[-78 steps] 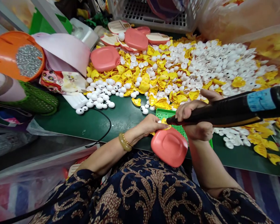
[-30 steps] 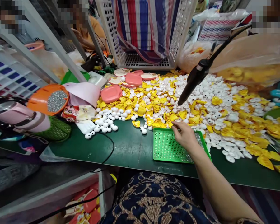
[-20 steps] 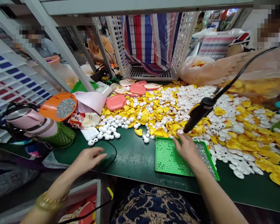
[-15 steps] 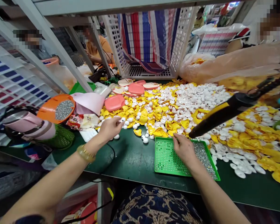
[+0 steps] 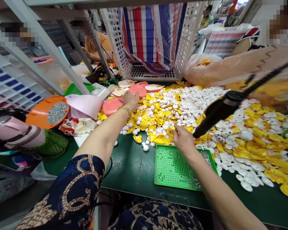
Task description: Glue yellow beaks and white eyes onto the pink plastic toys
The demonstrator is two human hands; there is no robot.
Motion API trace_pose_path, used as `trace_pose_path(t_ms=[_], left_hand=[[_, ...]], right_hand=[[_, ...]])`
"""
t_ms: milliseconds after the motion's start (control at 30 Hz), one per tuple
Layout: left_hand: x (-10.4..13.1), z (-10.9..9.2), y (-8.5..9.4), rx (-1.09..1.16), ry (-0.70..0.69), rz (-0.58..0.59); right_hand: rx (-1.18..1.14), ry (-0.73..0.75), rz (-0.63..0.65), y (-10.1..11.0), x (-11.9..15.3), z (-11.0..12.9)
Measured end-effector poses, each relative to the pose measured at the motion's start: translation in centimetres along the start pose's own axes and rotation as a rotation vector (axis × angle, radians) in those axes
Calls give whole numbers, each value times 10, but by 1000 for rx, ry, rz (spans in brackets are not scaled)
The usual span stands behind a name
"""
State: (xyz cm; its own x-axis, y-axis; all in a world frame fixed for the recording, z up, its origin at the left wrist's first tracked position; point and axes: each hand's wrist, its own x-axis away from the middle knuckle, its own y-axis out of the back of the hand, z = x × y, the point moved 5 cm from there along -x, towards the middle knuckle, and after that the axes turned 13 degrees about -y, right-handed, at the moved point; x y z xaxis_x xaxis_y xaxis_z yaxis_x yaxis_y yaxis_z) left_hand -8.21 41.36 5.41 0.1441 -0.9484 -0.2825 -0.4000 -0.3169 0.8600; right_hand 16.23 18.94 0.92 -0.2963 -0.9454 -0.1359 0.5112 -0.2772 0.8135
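My left hand [image 5: 131, 100] reaches over the coral plastic pieces at the back left, palm down with fingers apart, between a rounded coral shell [image 5: 112, 106] and another coral shell [image 5: 138, 90]. Its fingertips are partly hidden. Above the far edge of the green perforated tray [image 5: 166, 184], my right hand [image 5: 184, 139] is closed in a pinch, with a small yellow plastic piece [image 5: 173, 127] showing at its fingertips. Small metal screws [image 5: 206, 157] lie in the tray's right part. A black electric screwdriver [image 5: 214, 111] hangs just beyond my right hand.
Yellow shell pieces [image 5: 254, 150] and white eye-like parts [image 5: 194, 99] spread across the green table [image 5: 132, 166]. An orange bowl [image 5: 35, 111] with metal bits and a pink tumbler [image 5: 16, 131] stand left. Behind are a white crate [image 5: 114, 41] and metal bars; people sit beyond.
My left hand has left the white eyeballs and moved forward and right to the coral pieces. My right hand has lifted from the tray toward the yellow pile. The screwdriver swings slightly.
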Motion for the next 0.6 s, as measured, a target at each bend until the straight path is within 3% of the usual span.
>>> trace_pose_path(t_ms=[67, 200, 267, 433, 600], left_hand=[[-13, 1, -2, -17, 13, -58], [-42, -1, 2, -57, -19, -128], [-55, -2, 3, -68, -35, -93], [-71, 4, -11, -6, 6, 169], [-59, 9, -19, 86, 30, 138]], right_hand=[[-207, 69, 45, 12, 19, -3], [-343, 43, 442, 13, 63, -16], [-333, 15, 553, 10, 82, -25], [-292, -15, 531, 4, 103, -47], [-346, -66, 469, -5, 111, -59]])
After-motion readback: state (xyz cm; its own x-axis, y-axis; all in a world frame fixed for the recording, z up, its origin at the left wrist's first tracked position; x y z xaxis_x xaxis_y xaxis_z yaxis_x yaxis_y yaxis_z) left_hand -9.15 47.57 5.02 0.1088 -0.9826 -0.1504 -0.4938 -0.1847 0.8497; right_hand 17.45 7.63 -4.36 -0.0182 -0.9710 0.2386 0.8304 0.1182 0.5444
